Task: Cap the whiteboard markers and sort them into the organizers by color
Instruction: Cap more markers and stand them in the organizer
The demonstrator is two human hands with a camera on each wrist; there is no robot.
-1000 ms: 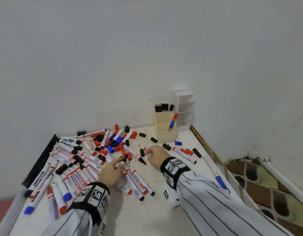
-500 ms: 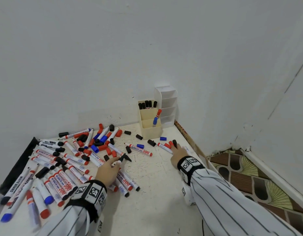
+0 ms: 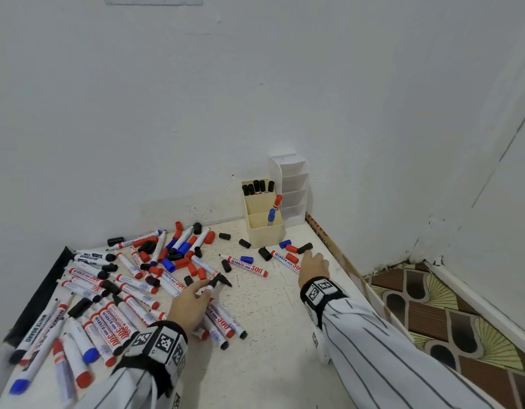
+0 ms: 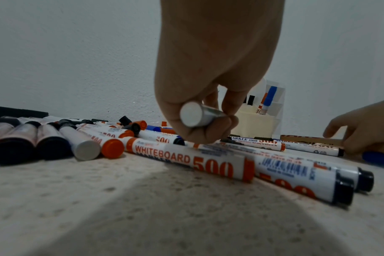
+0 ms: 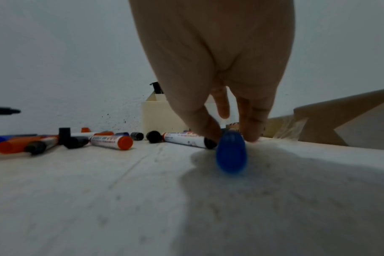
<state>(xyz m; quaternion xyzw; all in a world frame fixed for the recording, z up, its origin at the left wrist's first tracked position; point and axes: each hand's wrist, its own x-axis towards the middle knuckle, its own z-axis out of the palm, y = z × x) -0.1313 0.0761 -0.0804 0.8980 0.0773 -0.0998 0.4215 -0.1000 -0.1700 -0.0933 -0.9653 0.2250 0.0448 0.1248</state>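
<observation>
The left hand (image 3: 188, 305) reaches forward low over the white speckled table (image 3: 270, 335), its fingers (image 4: 229, 102) and thumb curled round an uncapped black whiteboard marker (image 3: 218, 281). That marker's long axis runs from near left to far right, its bare black tip pointing right and away; in the left wrist view its flat white rear end (image 4: 191, 114) faces the camera.

The right hand (image 3: 312, 264) is stretched farther out, near the table's right edge, palm down. In the right wrist view its fingertips (image 5: 250, 133) come down at a blue-capped marker (image 5: 231, 152) lying on the table and pointing towards the camera; whether they grip it I cannot tell.

Two organizers stand at the far right corner: a cream stepped plastic organizer (image 3: 262, 231) and a white tiered one (image 3: 293, 184) just behind it. The cream one holds about six black-capped markers (image 3: 257, 186) upright in its back compartment, one red-capped marker (image 3: 277, 201) and one blue-capped marker (image 3: 271, 216) leaning in the nearer ones.

Dozens of markers and loose caps (image 3: 178, 255) lie scattered over the left half of the table, too many to count.
</observation>
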